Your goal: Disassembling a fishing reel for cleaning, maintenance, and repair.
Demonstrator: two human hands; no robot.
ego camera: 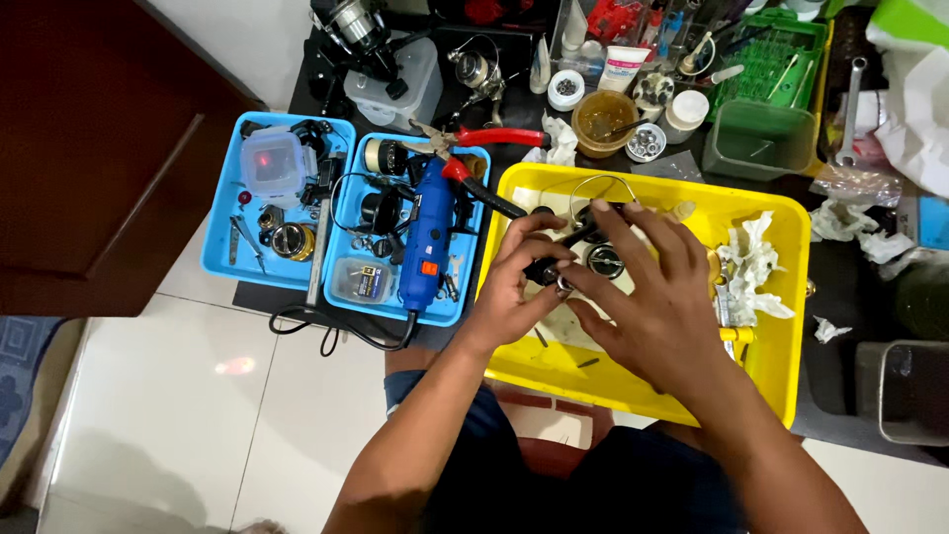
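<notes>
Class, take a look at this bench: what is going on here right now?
A person works over a yellow tray on a dark table. The left hand grips a small black metal part, and the right hand meets it with fingers spread above. Crumpled tissue lies in the tray. Beside it, two blue trays hold small parts, a blue rotary tool and red-handled pliers.

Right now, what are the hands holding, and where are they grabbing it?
The left hand grips a small black reel part by its near end; the right hand covers its top.
</notes>
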